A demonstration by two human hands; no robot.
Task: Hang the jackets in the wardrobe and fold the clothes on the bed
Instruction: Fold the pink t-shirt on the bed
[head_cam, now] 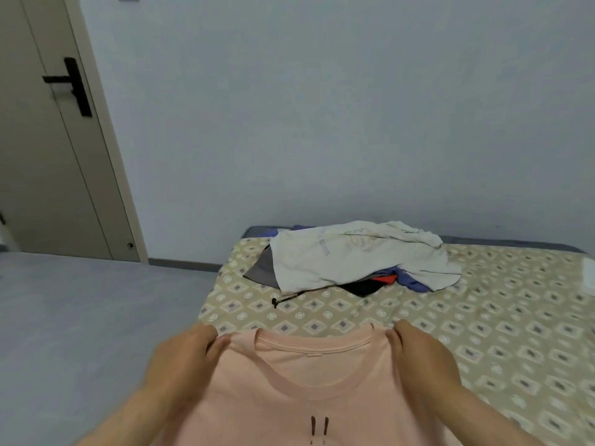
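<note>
Closest to me is the pink shirt [306, 391], raised over the near edge of the bed [483, 317] with its neckline facing me; the lower part runs out of frame. I have it at both shoulders. My left hand [186, 355] has its fingers curled over the cloth just left of the collar, pinching it, and my right hand [418, 358] grips the same way on the other side.

I judge it light, thin and limp. It will sag and crease wherever it is unsupported, so the shoulder seams are the right hold to keep the body hanging straight. It shouldn't slip much, though a loose pinch could drop one corner and twist the fold. Nothing fragile here.

Farther up the bed lies the pile [354, 255] of unfolded clothes, white on top with grey, purple, red and black showing beneath. Those look equally soft, and I'd take each by shoulders or waistband.
</note>
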